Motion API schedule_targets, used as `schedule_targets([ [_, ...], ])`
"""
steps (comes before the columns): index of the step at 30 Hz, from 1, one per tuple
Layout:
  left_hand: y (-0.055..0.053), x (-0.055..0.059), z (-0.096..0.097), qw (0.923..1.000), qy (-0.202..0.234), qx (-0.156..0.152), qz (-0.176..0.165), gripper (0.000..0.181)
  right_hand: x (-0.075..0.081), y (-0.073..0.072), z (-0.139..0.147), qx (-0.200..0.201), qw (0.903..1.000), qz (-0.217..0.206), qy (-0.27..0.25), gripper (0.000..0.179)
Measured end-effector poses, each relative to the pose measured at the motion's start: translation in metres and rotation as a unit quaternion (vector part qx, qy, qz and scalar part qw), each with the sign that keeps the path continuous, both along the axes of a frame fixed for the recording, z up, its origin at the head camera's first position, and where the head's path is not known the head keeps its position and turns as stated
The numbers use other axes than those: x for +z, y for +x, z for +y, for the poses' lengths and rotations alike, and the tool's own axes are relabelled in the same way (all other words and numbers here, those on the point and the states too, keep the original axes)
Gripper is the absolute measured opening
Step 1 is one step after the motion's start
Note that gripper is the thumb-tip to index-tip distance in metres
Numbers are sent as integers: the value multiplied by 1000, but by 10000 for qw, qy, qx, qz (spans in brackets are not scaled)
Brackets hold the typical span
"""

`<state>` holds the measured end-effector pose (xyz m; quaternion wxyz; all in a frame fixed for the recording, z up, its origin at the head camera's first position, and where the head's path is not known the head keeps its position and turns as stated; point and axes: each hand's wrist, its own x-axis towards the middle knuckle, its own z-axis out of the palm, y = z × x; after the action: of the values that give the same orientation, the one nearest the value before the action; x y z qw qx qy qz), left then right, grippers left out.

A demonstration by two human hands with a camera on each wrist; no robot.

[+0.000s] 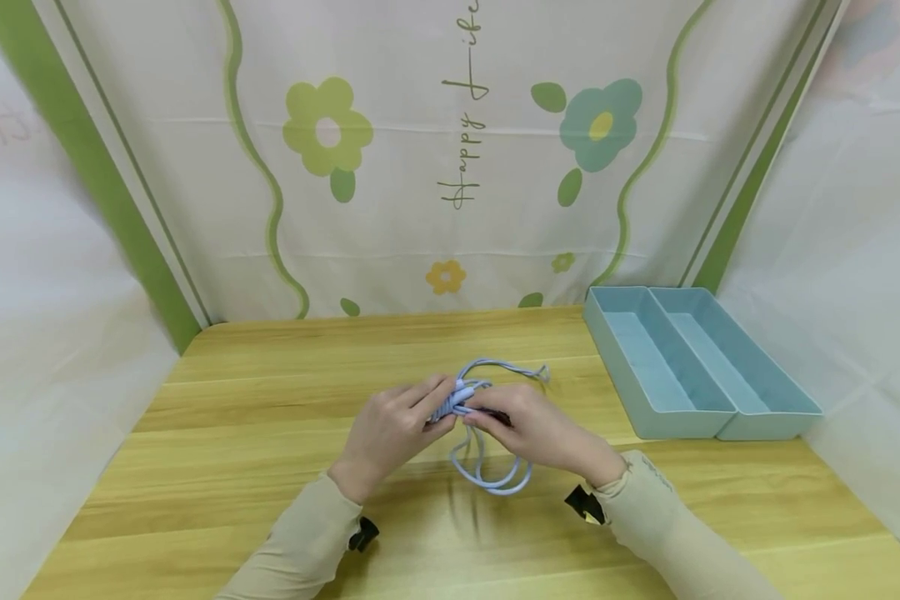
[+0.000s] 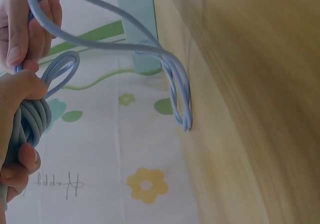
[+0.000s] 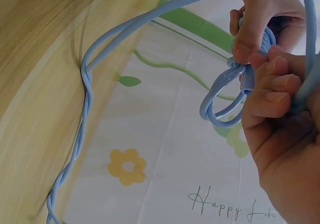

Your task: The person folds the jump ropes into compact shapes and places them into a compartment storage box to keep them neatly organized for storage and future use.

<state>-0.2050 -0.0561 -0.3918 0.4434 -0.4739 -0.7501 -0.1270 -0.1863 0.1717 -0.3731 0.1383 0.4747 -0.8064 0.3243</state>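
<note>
A light blue cord (image 1: 444, 408), partly wound into a tight coil, is held over the table between both hands. My left hand (image 1: 393, 427) grips the wound bundle (image 2: 34, 121), its thumb and fingers wrapped around the turns. Close beside it, my right hand (image 1: 534, 423) pinches strands of the same cord at the bundle's end. Near the fingertips a small doubled loop (image 3: 209, 102) sticks out. Slack hangs below the right hand in a wide loop (image 1: 504, 492). Another doubled length, with its strands twisted (image 3: 86, 97), stretches away to a looped end (image 1: 543, 372). Fingers partly hide the coil.
Two pale blue trays (image 1: 648, 423) stand side by side at the table's right rear. Behind the wooden table (image 1: 270, 367) hangs a white curtain (image 1: 420, 217) with printed flowers, and more white sheets flank both sides. Black straps (image 1: 363, 533) sit under the wrists.
</note>
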Motion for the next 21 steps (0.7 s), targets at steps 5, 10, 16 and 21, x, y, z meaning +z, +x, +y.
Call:
schedule_targets([
  [5,-3,4,-5,9997,-172,148,125,46,2,0,3,-277,9990,-328,-94,4],
  [10,-6,6,-9,9991,-219,279,235,48,5,1,6,-568,9969,-521,-134,8],
  [16,-5,6,-10,9984,-288,453,193,45,2,-2,8,-940,9943,505,54,10],
  [21,-2,5,-7,9974,-414,527,269,44,1,-2,10,-1207,9785,1607,467,11],
])
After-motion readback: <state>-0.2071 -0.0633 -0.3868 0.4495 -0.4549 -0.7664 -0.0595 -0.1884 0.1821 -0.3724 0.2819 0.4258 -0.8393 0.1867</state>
